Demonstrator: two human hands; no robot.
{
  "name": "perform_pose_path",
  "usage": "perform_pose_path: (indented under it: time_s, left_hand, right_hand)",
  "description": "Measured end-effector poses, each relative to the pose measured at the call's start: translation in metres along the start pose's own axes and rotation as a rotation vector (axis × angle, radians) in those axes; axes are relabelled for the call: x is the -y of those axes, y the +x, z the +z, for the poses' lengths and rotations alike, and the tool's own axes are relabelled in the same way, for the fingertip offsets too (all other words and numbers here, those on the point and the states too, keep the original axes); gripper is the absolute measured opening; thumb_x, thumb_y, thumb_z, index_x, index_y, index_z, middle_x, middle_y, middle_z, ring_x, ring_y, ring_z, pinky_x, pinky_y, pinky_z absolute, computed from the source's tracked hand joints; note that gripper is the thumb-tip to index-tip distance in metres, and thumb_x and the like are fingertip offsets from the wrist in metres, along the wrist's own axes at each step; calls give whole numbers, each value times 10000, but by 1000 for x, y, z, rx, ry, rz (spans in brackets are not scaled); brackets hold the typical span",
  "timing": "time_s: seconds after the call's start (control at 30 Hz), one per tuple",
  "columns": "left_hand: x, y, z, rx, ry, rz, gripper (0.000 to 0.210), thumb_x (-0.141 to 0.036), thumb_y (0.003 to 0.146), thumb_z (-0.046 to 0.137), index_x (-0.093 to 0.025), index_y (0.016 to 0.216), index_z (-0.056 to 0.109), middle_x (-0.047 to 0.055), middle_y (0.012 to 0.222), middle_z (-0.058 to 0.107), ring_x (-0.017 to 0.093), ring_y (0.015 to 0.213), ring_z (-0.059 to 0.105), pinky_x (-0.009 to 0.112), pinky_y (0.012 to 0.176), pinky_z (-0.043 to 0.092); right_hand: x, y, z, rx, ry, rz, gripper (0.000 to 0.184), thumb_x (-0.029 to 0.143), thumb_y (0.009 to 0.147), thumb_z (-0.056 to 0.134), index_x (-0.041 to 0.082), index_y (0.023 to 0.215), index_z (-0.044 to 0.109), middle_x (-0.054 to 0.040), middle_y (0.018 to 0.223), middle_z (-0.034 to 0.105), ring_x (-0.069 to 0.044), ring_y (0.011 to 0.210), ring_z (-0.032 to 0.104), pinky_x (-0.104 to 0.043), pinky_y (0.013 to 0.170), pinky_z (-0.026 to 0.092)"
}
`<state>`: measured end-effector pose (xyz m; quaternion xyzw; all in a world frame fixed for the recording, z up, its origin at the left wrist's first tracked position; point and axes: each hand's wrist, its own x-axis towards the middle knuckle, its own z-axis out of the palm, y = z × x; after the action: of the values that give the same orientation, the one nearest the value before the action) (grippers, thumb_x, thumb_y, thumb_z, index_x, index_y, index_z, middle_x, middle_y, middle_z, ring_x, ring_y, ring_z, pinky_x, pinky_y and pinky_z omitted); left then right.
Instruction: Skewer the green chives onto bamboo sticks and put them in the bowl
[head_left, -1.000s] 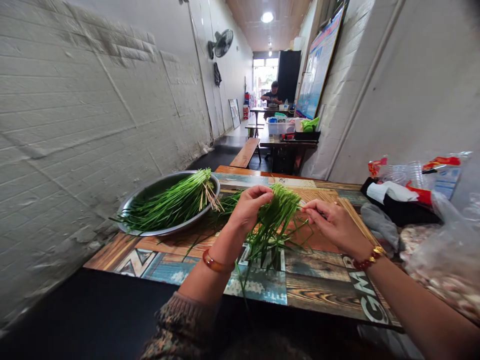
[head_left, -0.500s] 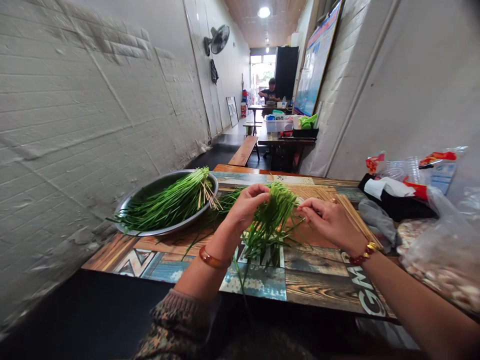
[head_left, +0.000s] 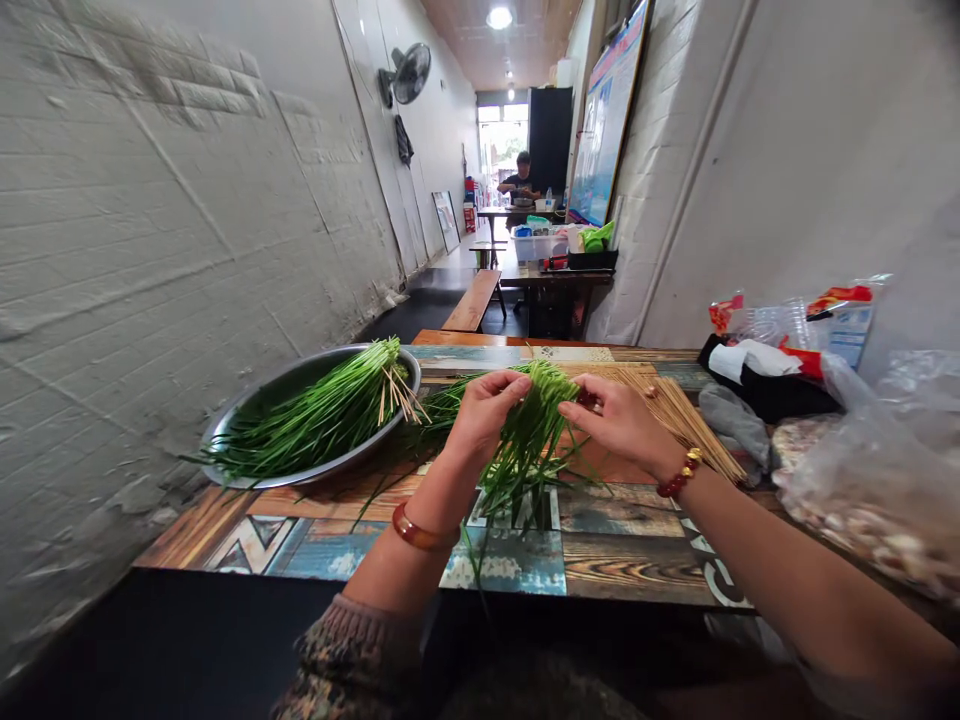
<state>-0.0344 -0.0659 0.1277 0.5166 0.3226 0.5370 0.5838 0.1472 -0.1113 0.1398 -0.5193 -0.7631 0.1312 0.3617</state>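
Note:
Green chives (head_left: 532, 425) hang in a bunch over the table, their pale ends folded at the top. My left hand (head_left: 486, 408) pinches the bunch from its left side, thumb against fingers. On the other side, my right hand (head_left: 616, 415) has its fingers closed at the top right of the bunch; its fingertips are partly hidden, so a skewer there cannot be made out. Thin bamboo skewers (head_left: 694, 432) lie in a pile just beyond my right hand. More loose chives lie under and behind the bunch.
At the left, a metal basin (head_left: 225, 412) holds chives with skewers through their ends. On the right are a clear plastic bag (head_left: 877, 440) of pale pieces and a black item (head_left: 765, 392) beside packaging. A person (head_left: 521, 182) sits at a far table, past a bench (head_left: 472, 302).
My right hand has moved left, from just beside the chives to against them. My left hand keeps its pinch on the bunch. The whole view has shifted slightly.

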Motion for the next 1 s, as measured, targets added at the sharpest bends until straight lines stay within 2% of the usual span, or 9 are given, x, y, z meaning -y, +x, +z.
perform_pose_path:
  time_s: [0.17, 0.27, 0.37, 0.63, 0.77, 0.87, 1.0]
  left_hand:
    - [-2, -3, 1, -11, 20, 42, 240, -342, 624, 759, -135, 630, 637, -38, 566, 526, 65, 537, 422, 209, 532, 317]
    - [0, -4, -1, -42, 42, 87, 216, -319, 654, 734, -134, 618, 629, -40, 561, 505, 62, 544, 406, 207, 540, 307]
    - [2, -3, -2, -75, 38, 116, 204, -317, 673, 720, -139, 633, 628, -40, 571, 506, 65, 553, 410, 206, 549, 310]
    - [0, -3, 2, -18, 7, 45, 252, -349, 640, 745, -135, 630, 613, -41, 561, 496, 60, 525, 398, 206, 527, 295]
    - [0, -5, 3, 6, 17, 52, 252, -336, 653, 740, -125, 622, 606, -42, 560, 488, 56, 529, 391, 200, 529, 294]
    - [1, -6, 2, -14, 13, 63, 241, -320, 658, 733, -119, 622, 606, -40, 566, 490, 54, 537, 390, 194, 532, 291]
    - [2, -5, 2, -55, 14, 71, 236, -318, 653, 731, -119, 620, 608, -42, 562, 490, 51, 530, 386, 192, 523, 285]
  right_hand:
    - [-2, 7, 6, -50, 7, -4, 144, 298, 825, 561, 177, 768, 612, -16, 698, 626, -146, 620, 546, -269, 583, 395]
    - [-5, 6, 2, -28, -12, 11, 157, 300, 820, 574, 181, 728, 617, -15, 667, 628, -152, 611, 554, -271, 571, 389]
    - [-6, 3, -4, -8, 21, 34, 143, 299, 819, 576, 187, 773, 652, -25, 708, 665, -157, 630, 581, -272, 579, 407]
    - [5, 6, -9, -22, 19, -2, 151, 316, 812, 602, 184, 868, 651, -33, 834, 678, -162, 734, 597, -275, 654, 438]
    - [9, 12, -6, -16, -14, -33, 151, 308, 821, 580, 174, 770, 630, -31, 748, 654, -160, 692, 577, -281, 660, 426]
    - [7, 10, -7, -20, -36, -35, 176, 300, 822, 571, 176, 702, 609, -24, 712, 650, -157, 670, 574, -276, 644, 415]
    - [2, 5, -11, -16, -61, -13, 155, 291, 827, 566, 186, 738, 638, -22, 732, 670, -164, 690, 590, -274, 637, 410]
